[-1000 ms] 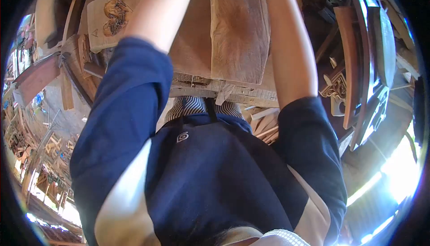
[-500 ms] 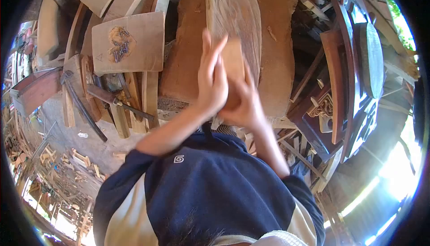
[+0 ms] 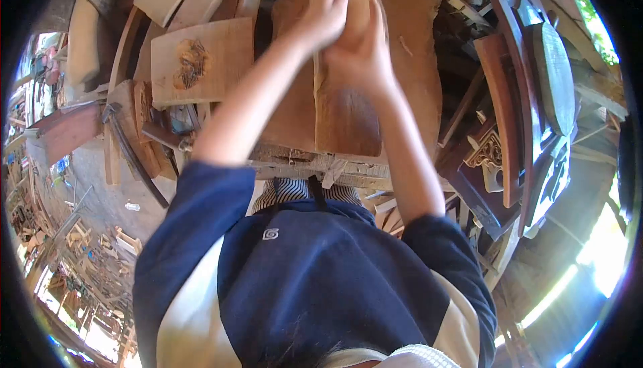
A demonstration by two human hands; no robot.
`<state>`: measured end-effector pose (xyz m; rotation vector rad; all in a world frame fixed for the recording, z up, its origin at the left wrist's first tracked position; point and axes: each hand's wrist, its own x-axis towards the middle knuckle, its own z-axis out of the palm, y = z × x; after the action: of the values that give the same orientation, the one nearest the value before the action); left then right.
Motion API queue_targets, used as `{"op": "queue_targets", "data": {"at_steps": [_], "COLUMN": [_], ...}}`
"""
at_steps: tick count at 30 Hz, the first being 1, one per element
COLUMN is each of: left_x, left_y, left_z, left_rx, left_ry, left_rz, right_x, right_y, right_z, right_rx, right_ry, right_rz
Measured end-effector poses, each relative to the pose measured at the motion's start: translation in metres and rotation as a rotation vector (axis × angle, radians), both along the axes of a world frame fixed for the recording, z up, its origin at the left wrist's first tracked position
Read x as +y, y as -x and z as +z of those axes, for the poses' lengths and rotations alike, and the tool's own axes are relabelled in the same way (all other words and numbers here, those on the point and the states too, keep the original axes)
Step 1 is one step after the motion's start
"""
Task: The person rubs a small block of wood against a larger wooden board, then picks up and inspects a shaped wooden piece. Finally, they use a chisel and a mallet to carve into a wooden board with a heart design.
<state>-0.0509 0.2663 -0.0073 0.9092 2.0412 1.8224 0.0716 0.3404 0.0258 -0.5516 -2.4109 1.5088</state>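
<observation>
Both hands are on a pale wooden block [image 3: 359, 8], shaped like a hand plane, over a long brown board [image 3: 348, 123]. My left hand [image 3: 327, 12] presses against the block's left side, its fingers pointing forward along it. My right hand [image 3: 365, 56] is wrapped round the near part of the block from the right, blurred by motion. Hands and block hide much of the board's far half. Under the board lies a wider wooden slab [image 3: 412, 93] with a rough right edge.
To the left, a wooden piece [image 3: 231, 56] carries a small heap of nails or screws [image 3: 192, 64]. A hammer [image 3: 130, 147] hangs near it. Curved wooden parts [image 3: 84, 33] are stacked at the far left. Dark finished furniture parts [image 3: 499, 120] lean on the right.
Both hands and the block have slid forward, away from my body, along the board. The arms are now stretched out, and the board's near end shows.
</observation>
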Motion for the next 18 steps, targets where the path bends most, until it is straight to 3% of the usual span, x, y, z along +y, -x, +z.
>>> {"op": "queue_targets", "data": {"at_steps": [1,2,4,6,8,10,12,14,15,16,18], "left_x": [-0.021,-0.038,-0.074,-0.092,-0.088,-0.068,-0.037,0.009,0.031,0.057,0.074], "left_y": [-0.046,-0.082,-0.141,-0.178,-0.188,-0.163,-0.111,-0.036,0.0,0.046,0.093], "left_z": [0.024,0.031,0.046,0.048,0.053,0.041,0.027,0.015,0.017,-0.023,-0.008], "left_rx": [-0.056,-0.108,-0.225,-0.39,-0.304,-0.266,-0.223,-0.147,-0.203,-0.099,-0.177], "left_ry": [0.071,0.05,0.138,0.124,0.126,0.103,0.069,0.178,0.136,0.257,0.357], "left_rz": [0.072,0.125,0.173,0.082,0.075,0.138,0.235,0.361,0.368,0.456,0.38], "right_x": [-0.018,-0.028,-0.054,-0.072,-0.072,-0.065,-0.027,0.017,0.043,0.055,0.071], "right_y": [-0.032,-0.066,-0.12,-0.152,-0.147,-0.132,-0.066,0.014,0.056,0.084,0.126], "right_z": [0.017,0.025,0.033,0.035,0.03,-0.002,-0.002,-0.003,-0.03,-0.01,-0.003], "right_rx": [0.104,0.011,0.031,-0.023,-0.032,0.036,0.14,-0.031,0.005,-0.124,-0.089], "right_ry": [0.319,-0.082,-0.016,0.16,0.068,-0.022,-0.107,0.104,0.21,0.135,0.554], "right_rz": [0.115,0.127,0.195,0.192,0.164,0.091,0.122,0.045,0.047,0.044,0.029]}}
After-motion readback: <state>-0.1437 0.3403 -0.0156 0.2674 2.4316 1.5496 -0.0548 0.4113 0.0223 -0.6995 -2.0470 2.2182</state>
